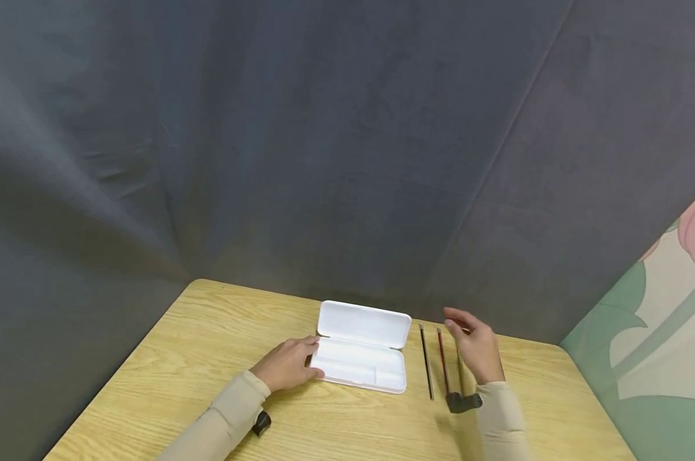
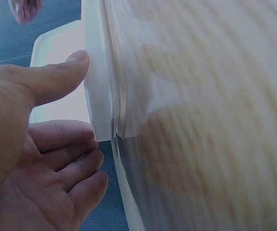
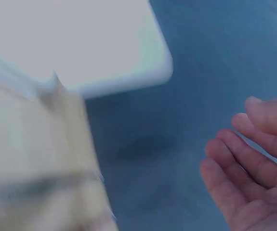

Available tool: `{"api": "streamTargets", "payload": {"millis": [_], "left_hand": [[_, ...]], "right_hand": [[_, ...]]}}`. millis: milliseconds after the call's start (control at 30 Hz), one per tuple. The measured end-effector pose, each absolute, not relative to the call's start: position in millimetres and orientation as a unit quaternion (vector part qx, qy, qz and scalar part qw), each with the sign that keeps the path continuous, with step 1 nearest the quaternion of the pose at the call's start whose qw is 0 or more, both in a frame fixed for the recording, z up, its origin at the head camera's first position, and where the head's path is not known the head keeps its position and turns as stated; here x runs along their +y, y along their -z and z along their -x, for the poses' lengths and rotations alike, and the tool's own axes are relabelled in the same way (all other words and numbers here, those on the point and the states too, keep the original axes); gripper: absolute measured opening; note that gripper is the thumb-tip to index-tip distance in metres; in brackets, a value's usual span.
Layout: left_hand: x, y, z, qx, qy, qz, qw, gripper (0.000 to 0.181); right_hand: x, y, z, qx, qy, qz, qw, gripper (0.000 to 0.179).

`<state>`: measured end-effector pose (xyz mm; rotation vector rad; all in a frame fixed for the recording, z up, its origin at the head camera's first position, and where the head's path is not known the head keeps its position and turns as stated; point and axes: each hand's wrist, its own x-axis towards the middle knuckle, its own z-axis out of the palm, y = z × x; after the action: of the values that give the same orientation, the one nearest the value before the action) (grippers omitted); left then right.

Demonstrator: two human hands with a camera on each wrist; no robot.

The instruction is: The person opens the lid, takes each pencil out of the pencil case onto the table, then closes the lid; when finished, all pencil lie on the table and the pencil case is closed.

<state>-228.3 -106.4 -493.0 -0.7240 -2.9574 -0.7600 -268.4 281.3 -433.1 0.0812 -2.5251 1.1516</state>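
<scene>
A white pencil case [image 1: 359,365] lies on the table with its lid [image 1: 364,323] raised toward the back. My left hand [image 1: 289,363] holds its left end, the thumb at the front corner and the index finger near the hinge. In the left wrist view the thumb [image 2: 63,79] lies along the case wall and the other fingers bend at its end. To the right of the case, my right hand [image 1: 475,342] hovers over pencils with loosely bent fingers [image 3: 239,163] and nothing between them. A black pencil [image 1: 426,363] and a red pencil [image 1: 442,358] lie side by side.
Another thin pencil [image 1: 460,368] lies partly hidden under the right hand. The case's tray has a divider toward its right. A dark grey curtain [image 1: 324,160] hangs behind the wooden table [image 1: 168,371], and a flower-patterned cloth [image 1: 658,333] is at the right.
</scene>
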Motion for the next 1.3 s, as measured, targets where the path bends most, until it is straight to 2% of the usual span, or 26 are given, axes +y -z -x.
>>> {"api": "streamTargets", "payload": {"millis": [100, 200, 367, 633, 867, 967, 1100, 1200, 1300], "left_hand": [[-103.0, 494.3, 226.6, -0.940, 0.246, 0.235, -0.002, 0.063], [-98.9, 495.9, 224.4, -0.940, 0.244, 0.239, 0.002, 0.063], [-97.4, 495.0, 223.9, -0.939, 0.242, 0.244, 0.012, 0.063], [-96.2, 488.1, 222.2, -0.936, 0.251, 0.245, 0.014, 0.058], [-94.8, 487.2, 222.9, -0.941, 0.293, 0.166, 0.015, 0.079], [-96.3, 477.7, 222.0, -0.937, 0.322, 0.130, 0.044, 0.077], [-94.4, 465.4, 221.1, -0.920, 0.338, 0.192, 0.062, 0.065], [-91.5, 465.6, 219.3, -0.915, 0.309, 0.257, 0.026, 0.056], [-90.4, 471.1, 217.3, -0.920, 0.275, 0.280, -0.005, 0.050]], "right_hand": [[252.5, 439.7, 276.6, -0.884, -0.446, -0.055, 0.128, 0.033], [235.2, 446.1, 282.7, -0.868, -0.484, -0.049, 0.100, 0.036], [221.1, 451.1, 289.8, -0.837, -0.540, -0.050, 0.073, 0.036], [220.1, 450.5, 285.1, -0.837, -0.540, -0.073, 0.052, 0.026], [226.7, 452.4, 271.4, -0.862, -0.489, -0.132, -0.001, 0.026], [230.6, 454.0, 264.1, -0.875, -0.451, -0.171, -0.028, 0.031], [234.0, 458.0, 255.1, -0.898, -0.383, -0.212, -0.040, 0.035], [231.8, 462.5, 248.7, -0.910, -0.339, -0.233, -0.047, 0.039], [225.8, 469.2, 242.6, -0.920, -0.300, -0.247, -0.042, 0.043]]}}
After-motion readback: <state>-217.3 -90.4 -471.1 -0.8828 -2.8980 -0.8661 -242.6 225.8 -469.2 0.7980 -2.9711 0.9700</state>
